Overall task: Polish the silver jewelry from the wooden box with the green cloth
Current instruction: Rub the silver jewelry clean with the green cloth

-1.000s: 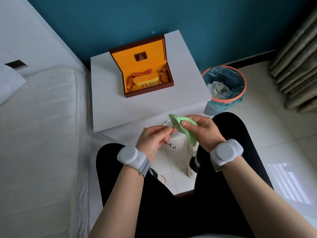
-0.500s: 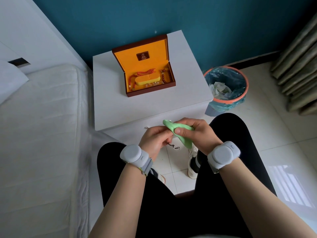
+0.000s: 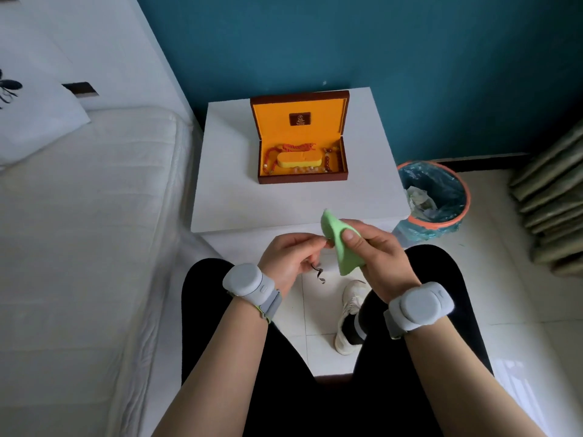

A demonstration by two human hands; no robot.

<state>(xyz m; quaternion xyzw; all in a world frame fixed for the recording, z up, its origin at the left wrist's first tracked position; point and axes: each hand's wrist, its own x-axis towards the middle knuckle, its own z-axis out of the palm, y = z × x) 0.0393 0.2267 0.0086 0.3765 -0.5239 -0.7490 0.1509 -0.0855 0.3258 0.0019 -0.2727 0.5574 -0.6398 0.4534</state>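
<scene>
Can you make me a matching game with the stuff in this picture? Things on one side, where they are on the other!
Things:
1. cloth
2. box
3. bin
4. shoe

Places:
A. on the white table
B. on the floor between the knees
C. in the right hand
D. on the floor right of the table

Pairs: 1-C, 2-A, 3-D, 4-B

White nightstand (image 3: pixel 239 197), mattress (image 3: pixel 79 247), lined bin (image 3: pixel 454 212) holding perhaps paper.
</scene>
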